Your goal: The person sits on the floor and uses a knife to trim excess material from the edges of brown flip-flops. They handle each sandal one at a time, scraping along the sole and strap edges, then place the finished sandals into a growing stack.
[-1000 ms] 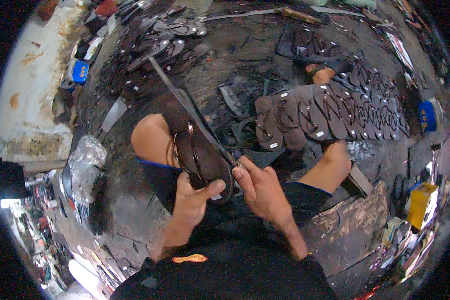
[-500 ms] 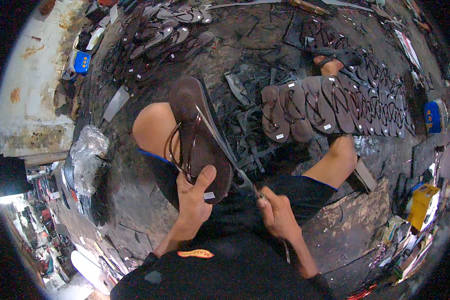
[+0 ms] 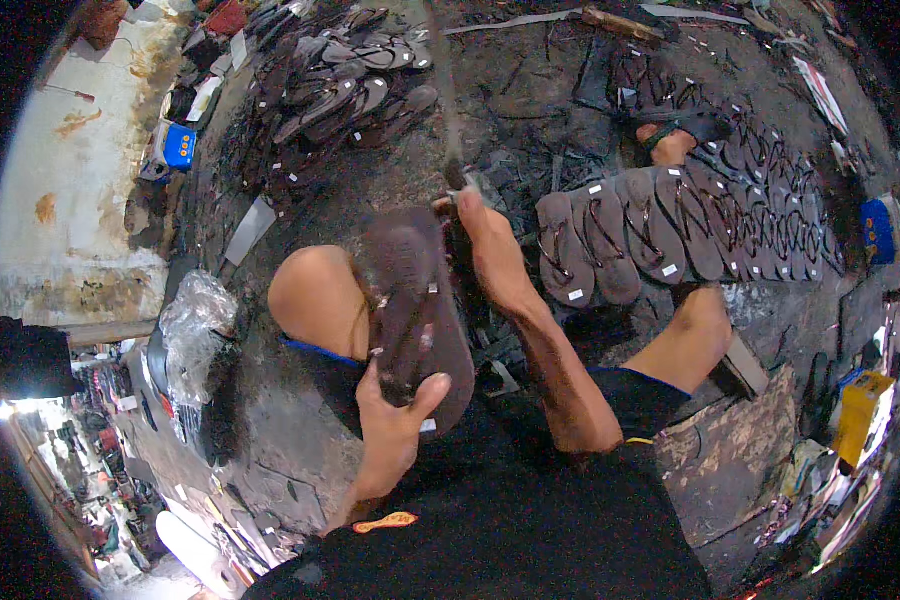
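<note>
My left hand [image 3: 395,430] grips a dark brown flip-flop [image 3: 440,350] by its heel end, thumb on the footbed near a small white label. The sandal tilts upright in front of my bent knee, its toe end pointing away; blur hides its strap detail. Beyond its right edge, my right hand [image 3: 495,255] is raised and closed around a long, thin, blade-like tool [image 3: 450,120], apparently a knife. The tool points away from me and its upper length is smeared by motion.
Finished-looking flip-flops [image 3: 660,235] stand in overlapping rows at the right. More sandals [image 3: 340,90] lie heaped at the far left. Dark offcuts [image 3: 540,180] litter the floor between. A clear plastic bag [image 3: 198,310] sits at left, a yellow box [image 3: 863,415] at right.
My right hand has swung up and away from near my lap, beside the sandal's heel, to beyond its toe end, taking the tool along. The sandal has shifted slightly nearer and turned.
</note>
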A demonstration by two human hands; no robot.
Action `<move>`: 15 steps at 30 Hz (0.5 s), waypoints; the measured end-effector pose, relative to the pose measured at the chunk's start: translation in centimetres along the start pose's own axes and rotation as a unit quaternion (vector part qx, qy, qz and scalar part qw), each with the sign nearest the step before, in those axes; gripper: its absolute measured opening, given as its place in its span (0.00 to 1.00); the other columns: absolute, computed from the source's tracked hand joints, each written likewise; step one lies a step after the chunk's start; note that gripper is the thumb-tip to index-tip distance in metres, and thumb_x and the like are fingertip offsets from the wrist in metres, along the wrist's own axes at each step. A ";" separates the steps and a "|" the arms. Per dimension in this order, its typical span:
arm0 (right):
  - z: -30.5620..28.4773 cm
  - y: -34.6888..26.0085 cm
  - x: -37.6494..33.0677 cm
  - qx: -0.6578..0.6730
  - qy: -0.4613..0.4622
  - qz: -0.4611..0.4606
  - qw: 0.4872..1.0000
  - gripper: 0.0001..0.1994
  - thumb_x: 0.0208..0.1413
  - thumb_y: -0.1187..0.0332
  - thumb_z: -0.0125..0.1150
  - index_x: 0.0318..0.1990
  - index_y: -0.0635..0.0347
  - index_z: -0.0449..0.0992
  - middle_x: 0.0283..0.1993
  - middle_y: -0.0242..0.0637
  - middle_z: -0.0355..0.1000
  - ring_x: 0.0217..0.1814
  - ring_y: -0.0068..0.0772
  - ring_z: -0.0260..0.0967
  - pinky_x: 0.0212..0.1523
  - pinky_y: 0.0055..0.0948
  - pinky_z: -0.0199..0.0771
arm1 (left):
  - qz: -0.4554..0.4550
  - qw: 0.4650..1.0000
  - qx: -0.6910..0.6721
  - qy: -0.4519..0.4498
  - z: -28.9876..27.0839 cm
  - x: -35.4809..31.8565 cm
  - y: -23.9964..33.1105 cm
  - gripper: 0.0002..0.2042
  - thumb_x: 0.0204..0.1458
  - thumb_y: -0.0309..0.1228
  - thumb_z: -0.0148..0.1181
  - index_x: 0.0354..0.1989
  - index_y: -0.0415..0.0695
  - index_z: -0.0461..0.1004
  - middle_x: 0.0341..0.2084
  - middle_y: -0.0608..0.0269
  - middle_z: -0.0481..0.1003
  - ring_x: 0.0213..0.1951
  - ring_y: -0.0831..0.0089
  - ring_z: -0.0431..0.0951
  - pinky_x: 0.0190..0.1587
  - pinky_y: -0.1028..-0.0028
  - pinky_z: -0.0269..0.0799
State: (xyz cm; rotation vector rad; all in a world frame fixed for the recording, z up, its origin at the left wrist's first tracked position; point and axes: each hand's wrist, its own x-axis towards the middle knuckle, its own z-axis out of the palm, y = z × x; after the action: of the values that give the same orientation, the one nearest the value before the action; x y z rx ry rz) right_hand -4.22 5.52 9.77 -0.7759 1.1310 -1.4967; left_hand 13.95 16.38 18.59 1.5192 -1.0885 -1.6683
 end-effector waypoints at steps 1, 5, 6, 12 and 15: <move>0.1 -1.4 -1.6 -0.008 0.019 -0.025 0.999 0.19 0.68 0.54 0.60 0.43 0.66 0.78 0.31 0.30 0.74 0.34 0.21 0.68 0.39 0.26 0.69 | 0.041 0.992 0.109 -0.048 0.0 0.3 1.1 0.32 0.47 0.25 0.74 0.62 0.37 0.68 0.51 0.57 0.77 0.52 0.66 0.78 0.59 0.67 0.73; -0.4 -5.6 -8.1 -0.093 0.052 -0.017 0.994 0.14 0.60 0.64 0.69 0.46 0.64 0.80 0.38 0.31 0.80 0.39 0.17 0.73 0.40 0.23 0.75 | 0.191 0.975 0.046 -0.101 1.6 2.5 3.8 0.31 0.51 0.34 0.75 0.61 0.37 0.68 0.49 0.59 0.76 0.52 0.69 0.77 0.59 0.69 0.71; -0.2 -5.8 -9.6 -0.040 0.044 -0.015 0.998 0.16 0.59 0.64 0.70 0.49 0.63 0.79 0.39 0.32 0.80 0.39 0.18 0.73 0.41 0.24 0.75 | 0.212 0.973 -0.014 -0.087 2.5 3.6 4.5 0.30 0.53 0.36 0.74 0.60 0.37 0.68 0.48 0.60 0.77 0.51 0.70 0.77 0.57 0.69 0.72; -5.0 -5.6 -20.3 -0.300 -0.013 -0.048 0.953 0.12 0.65 0.64 0.55 0.51 0.57 0.76 0.35 0.47 0.77 0.30 0.46 0.77 0.33 0.39 0.76 | 0.008 0.992 -0.046 -0.121 -1.0 2.9 7.1 0.17 0.66 0.40 0.60 0.53 0.38 0.73 0.41 0.66 0.79 0.43 0.79 0.78 0.49 0.75 0.74; -6.2 -3.5 -28.0 -0.372 -0.030 0.060 0.926 0.15 0.68 0.57 0.51 0.44 0.61 0.76 0.28 0.46 0.70 0.26 0.47 0.70 0.30 0.38 0.69 | -0.021 0.987 -0.081 -0.140 -0.8 2.4 6.0 0.17 0.66 0.40 0.60 0.53 0.38 0.73 0.42 0.67 0.79 0.43 0.80 0.78 0.48 0.76 0.74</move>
State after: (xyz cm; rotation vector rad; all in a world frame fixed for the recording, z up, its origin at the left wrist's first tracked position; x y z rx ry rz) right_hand -4.55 34.18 13.52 -1.2211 1.6921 -0.9098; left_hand 13.91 11.40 22.76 1.2390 -1.0381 -1.9928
